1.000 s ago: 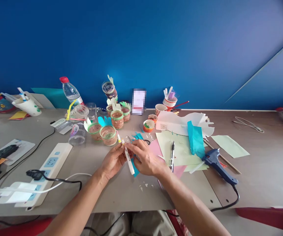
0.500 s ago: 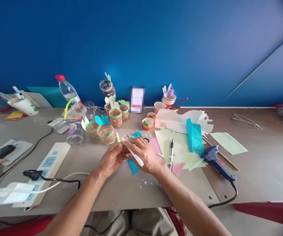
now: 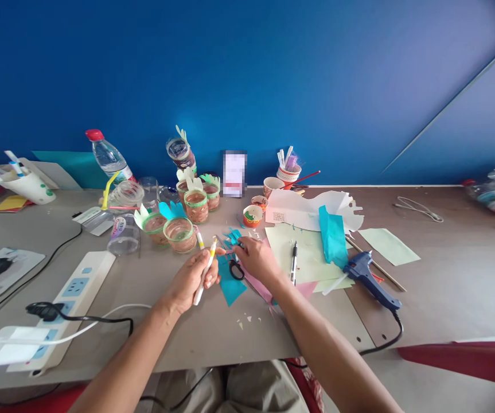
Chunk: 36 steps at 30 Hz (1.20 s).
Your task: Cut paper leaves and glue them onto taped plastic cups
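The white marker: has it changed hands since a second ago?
Yes. The marker is now in the left hand alone, left of the teal paper; the right hand has let go and rests by the scissors.

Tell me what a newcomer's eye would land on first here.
Probably the left hand at the table's centre, gripping a white marker, and the right hand beside it on teal paper scraps. Next, the blue glue gun lying to the right.
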Available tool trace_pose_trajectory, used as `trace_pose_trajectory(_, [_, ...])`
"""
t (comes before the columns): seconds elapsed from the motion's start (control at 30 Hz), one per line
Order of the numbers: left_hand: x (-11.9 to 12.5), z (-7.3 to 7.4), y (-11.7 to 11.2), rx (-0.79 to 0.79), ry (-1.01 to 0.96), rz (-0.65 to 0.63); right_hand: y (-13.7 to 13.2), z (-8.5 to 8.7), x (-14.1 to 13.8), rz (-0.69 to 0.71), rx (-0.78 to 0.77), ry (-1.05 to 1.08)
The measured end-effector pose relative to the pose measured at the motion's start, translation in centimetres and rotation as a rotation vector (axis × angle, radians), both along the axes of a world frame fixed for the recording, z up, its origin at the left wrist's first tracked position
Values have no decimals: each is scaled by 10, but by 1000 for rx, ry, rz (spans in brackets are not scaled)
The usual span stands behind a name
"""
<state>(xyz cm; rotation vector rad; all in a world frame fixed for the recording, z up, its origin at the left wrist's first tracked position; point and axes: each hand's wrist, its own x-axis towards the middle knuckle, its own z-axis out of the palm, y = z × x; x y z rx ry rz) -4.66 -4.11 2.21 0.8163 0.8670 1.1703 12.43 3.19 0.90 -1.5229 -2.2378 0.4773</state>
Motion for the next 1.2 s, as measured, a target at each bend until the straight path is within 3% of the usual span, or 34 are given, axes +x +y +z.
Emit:
trace_pose_trajectory(0.1, [4, 0, -2, -57, 71, -70, -4, 1, -11, 24, 15, -146])
trace_pose_trajectory(0.2, [6, -1, -3, -110, 55, -145, -4, 3, -15, -7, -21, -96])
trace_pose_trajectory(0.27, [6, -1, -4, -134, 25, -178, -1, 3, -11, -73, -90, 117])
trace_pose_trajectory(0.47, [4, -1, -7, -151, -3, -280, 6, 0, -5, -163, -420, 1099])
trace_pose_trajectory(0.57, [5, -1, -7, -152, 9, -315, 4, 0, -11, -153, -495, 1306])
trace_pose_trajectory(0.97, [6, 2, -6, -156, 22, -283, -7, 12, -15, -89, -359, 1255])
trace_pose_trajectory(1.2, [5, 3, -6, -156, -6, -285, -5, 8, -15, -49, -319, 1225])
